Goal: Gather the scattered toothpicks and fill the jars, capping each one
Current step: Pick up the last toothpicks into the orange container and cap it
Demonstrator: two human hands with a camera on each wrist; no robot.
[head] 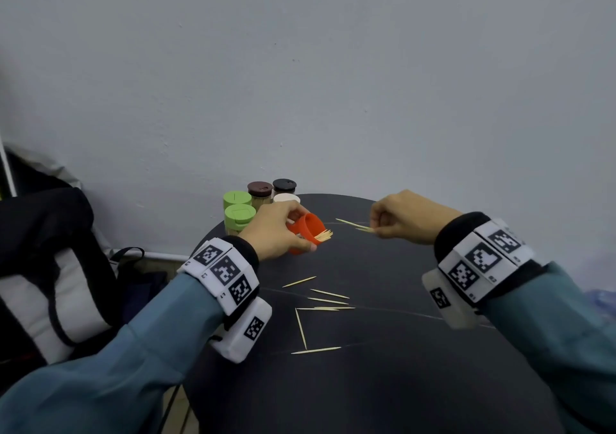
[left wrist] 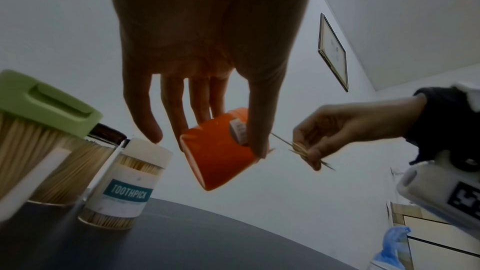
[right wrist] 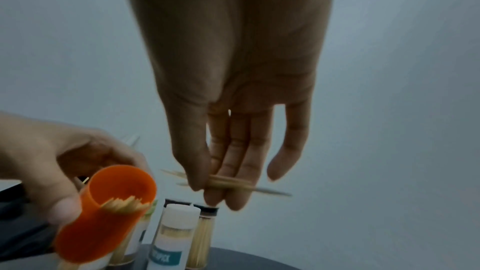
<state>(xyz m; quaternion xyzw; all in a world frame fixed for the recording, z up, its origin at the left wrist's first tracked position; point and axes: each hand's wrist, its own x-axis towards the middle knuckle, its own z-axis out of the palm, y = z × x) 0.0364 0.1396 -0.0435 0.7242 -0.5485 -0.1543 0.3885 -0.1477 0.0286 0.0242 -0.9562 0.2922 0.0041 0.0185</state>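
The dark bench (head: pixel 400 350) is carrying everything, and at its far edge five capped jars (head: pixel 260 193) are standing in a cluster, packed with toothpicks in the wrist views, so that share of the filling and capping looks done. The left hand (head: pixel 276 230) is gripping the orange jar (head: pixel 308 232), thumb on one side and fingers on the other, tilting it above the bench with its uncapped mouth facing the right hand (head: pixel 406 217); it is holding some toothpicks already, their tips poking past the rim. The right hand is pinching a small bundle (right wrist: pixel 231 185) between thumb and fingers, just beside that mouth but not yet in it. Nearer the person, loose toothpicks (head: pixel 320 307) are lying scattered on the bench, roughly eight. Judging by this, the work is well along: left are feeding in the bundle, gathering the strays, and capping the orange jar, whose cap is not showing in any view.
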